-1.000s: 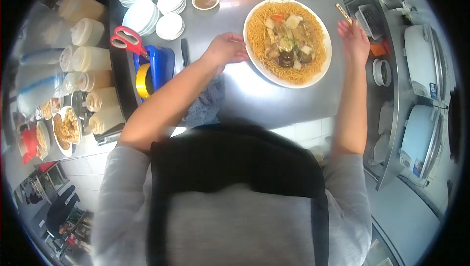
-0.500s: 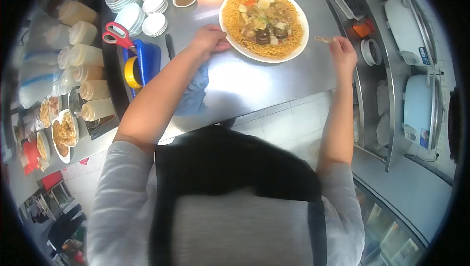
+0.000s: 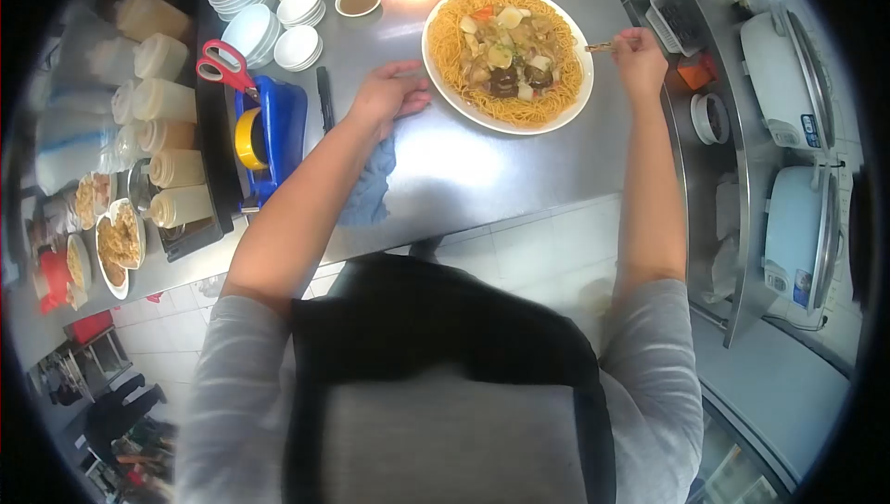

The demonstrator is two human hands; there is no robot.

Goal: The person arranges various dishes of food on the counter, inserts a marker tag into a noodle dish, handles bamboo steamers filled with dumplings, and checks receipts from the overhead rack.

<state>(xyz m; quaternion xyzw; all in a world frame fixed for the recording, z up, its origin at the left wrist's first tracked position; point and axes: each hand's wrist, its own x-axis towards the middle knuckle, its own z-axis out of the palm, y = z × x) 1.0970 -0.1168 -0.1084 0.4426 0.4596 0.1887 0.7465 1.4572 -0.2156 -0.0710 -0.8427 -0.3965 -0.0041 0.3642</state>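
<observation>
A large white plate (image 3: pixel 584 96) lies on the steel counter, holding a ring of crispy noodles (image 3: pixel 451 26) with a saucy topping (image 3: pixel 508 48) in the middle. My left hand (image 3: pixel 389 96) is beside the plate's left rim, fingers apart and holding nothing, with a small gap to the plate. At the plate's right, my right hand (image 3: pixel 638 57) pinches a small patterned strip (image 3: pixel 601 47) that points left toward the rim. What the strip is cannot be made out.
Stacked white bowls (image 3: pixel 298 47), sauce dishes (image 3: pixel 359 0), a black-handled tool (image 3: pixel 324 99) and a blue cloth (image 3: pixel 369 191) lie left on the counter (image 3: pixel 501 175). Red scissors (image 3: pixel 225 68) stand in a blue holder (image 3: pixel 283 124). Right is a metal shelf (image 3: pixel 737 254).
My right hand has turned and brought the strip leftward to the plate's right rim. My left hand has come away from the plate's left edge. The whole view has shifted.
</observation>
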